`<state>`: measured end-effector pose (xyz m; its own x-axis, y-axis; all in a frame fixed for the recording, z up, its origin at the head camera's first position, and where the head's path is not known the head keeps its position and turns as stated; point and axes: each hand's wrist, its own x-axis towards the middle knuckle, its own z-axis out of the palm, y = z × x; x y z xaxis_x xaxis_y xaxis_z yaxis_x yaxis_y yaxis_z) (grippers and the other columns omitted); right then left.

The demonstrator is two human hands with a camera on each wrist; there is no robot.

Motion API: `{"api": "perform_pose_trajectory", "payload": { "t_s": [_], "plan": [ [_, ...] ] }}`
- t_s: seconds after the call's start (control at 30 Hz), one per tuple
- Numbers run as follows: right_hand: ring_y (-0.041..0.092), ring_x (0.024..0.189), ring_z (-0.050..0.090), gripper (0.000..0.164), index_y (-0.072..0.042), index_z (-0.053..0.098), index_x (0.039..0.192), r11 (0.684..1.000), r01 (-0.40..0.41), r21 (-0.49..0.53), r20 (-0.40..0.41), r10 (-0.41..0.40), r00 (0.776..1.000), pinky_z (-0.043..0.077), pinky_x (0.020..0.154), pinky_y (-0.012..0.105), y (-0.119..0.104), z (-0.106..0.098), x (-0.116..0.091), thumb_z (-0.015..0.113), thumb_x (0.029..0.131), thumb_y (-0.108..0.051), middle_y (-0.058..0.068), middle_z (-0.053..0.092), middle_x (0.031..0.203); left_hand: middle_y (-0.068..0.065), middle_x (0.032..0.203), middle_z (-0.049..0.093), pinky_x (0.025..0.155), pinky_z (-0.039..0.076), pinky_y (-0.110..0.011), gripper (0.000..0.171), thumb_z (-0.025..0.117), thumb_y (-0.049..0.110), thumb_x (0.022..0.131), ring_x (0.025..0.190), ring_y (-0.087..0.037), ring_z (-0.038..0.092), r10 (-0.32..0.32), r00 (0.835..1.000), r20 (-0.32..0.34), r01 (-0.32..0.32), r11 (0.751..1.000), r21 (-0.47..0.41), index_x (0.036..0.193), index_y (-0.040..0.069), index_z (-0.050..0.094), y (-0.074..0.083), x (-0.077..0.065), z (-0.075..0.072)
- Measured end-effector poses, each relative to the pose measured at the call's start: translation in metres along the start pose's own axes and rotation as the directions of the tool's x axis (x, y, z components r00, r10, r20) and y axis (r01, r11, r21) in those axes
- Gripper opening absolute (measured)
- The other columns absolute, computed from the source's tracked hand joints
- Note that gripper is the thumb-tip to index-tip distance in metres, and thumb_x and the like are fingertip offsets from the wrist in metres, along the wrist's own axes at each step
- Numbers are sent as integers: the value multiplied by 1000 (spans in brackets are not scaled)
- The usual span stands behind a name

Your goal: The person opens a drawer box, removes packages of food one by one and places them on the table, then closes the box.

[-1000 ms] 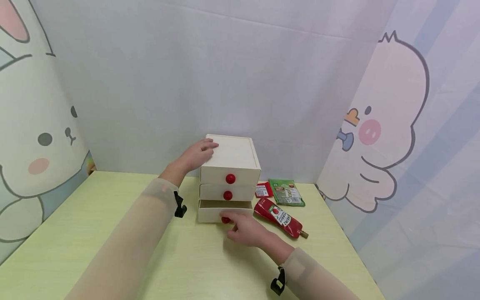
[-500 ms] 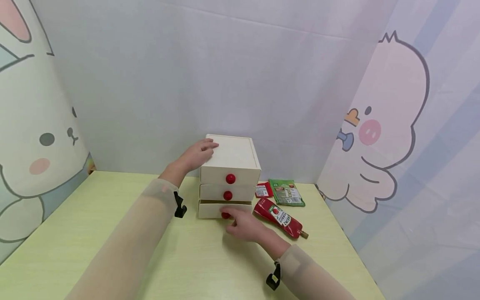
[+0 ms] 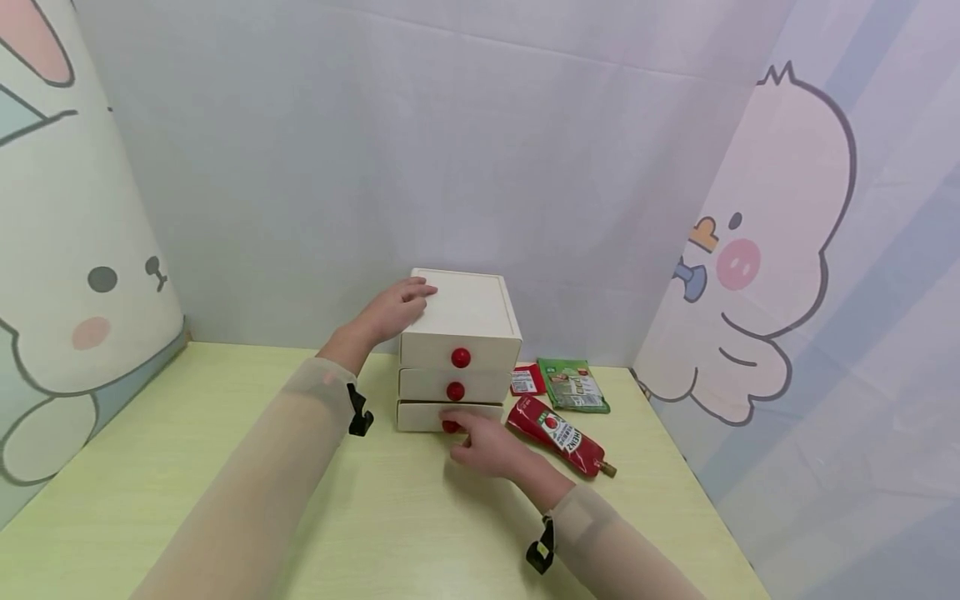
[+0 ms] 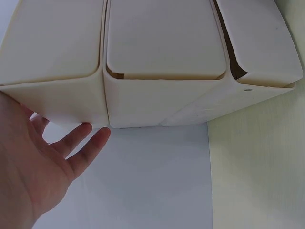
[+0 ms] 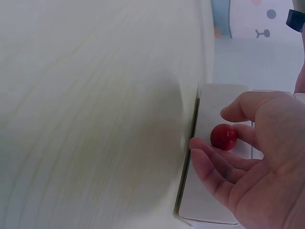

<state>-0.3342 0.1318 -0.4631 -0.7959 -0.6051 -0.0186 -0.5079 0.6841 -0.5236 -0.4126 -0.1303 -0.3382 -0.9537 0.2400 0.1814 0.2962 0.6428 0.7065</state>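
A white three-drawer cabinet [image 3: 468, 304] with red knobs stands at the back of the table. My left hand [image 3: 394, 309] rests on the top left edge of it; in the left wrist view its fingers [image 4: 90, 150] are spread and fairly straight along the cabinet's side. My right hand [image 3: 487, 446] touches the front of the bottom drawer [image 3: 420, 417]. Seen from the right wrist, the fingers [image 5: 209, 169] lie loosely around the bottom red knob [image 5: 224, 137], with the thumb apart from it. That drawer stands out by a narrow gap.
Right of the cabinet lies a red Heinz ketchup pouch [image 3: 558, 435] with its cap toward the front right. Behind it are a green packet [image 3: 576, 385] and a small red packet [image 3: 527, 380]. A curtain [image 3: 300, 167] hangs close behind the table.
The bottom drawer has slid inward, from clearly pulled out to nearly closed, with my right hand moving forward against it. The left hand has stayed on the cabinet.
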Motion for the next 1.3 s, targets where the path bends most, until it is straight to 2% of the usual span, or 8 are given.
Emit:
{"api": "perform_pose_trajectory", "payload": {
  "t_s": [0.2,0.4,0.67,0.77,0.9,0.97,1.3],
  "plan": [
    [8,67,50,56,-14,63,154,1000,-13,6,-4,13,1000,44,61,24,-1,0,3,70,99,-14,9,69,132,-8,185,23,138,18,-63,61,34,29,110,172,-38,14,6,1000,-2,-6,1000,3,167,16,49,-1,1,0],
    [11,83,57,54,-13,65,152,1000,-15,2,-19,15,1000,48,67,26,-1,0,6,72,98,-13,6,69,136,-8,184,23,138,18,-63,61,35,30,109,172,-37,15,4,1000,-6,-4,1000,9,166,16,50,0,2,1],
    [11,73,53,53,-14,65,152,998,-42,42,-25,43,999,47,64,26,2,5,11,70,99,-12,8,68,130,-9,185,22,138,17,-64,62,33,30,109,172,-39,14,6,1000,-2,-6,1000,19,167,16,48,0,0,-1],
    [12,82,58,52,-14,67,150,998,-38,45,-42,40,998,49,69,26,3,6,13,70,98,-11,7,68,133,-9,185,22,137,18,-64,62,34,30,109,172,-39,14,11,1000,-1,-11,1000,18,167,15,49,-1,1,-1],
    [18,103,62,49,-14,69,146,999,-26,27,-70,28,997,55,81,29,4,8,14,71,97,-10,6,69,140,-8,185,23,137,18,-64,62,34,30,109,172,-38,14,11,1000,-2,-11,1000,15,167,16,49,-3,1,-1],
    [19,107,62,48,-14,70,145,999,-24,24,-76,26,997,56,84,30,4,8,15,72,97,-11,7,69,142,-7,185,23,137,19,-64,62,35,31,109,173,-37,14,10,1000,-2,-10,1000,12,167,16,49,-3,2,-1],
    [14,91,60,51,-15,67,147,998,-36,45,-44,38,998,53,76,27,4,7,15,72,97,-11,7,67,136,-8,185,21,138,18,-64,62,33,29,109,173,-38,13,7,1000,1,-7,1000,15,167,15,49,-5,2,-2]
  ]
}}
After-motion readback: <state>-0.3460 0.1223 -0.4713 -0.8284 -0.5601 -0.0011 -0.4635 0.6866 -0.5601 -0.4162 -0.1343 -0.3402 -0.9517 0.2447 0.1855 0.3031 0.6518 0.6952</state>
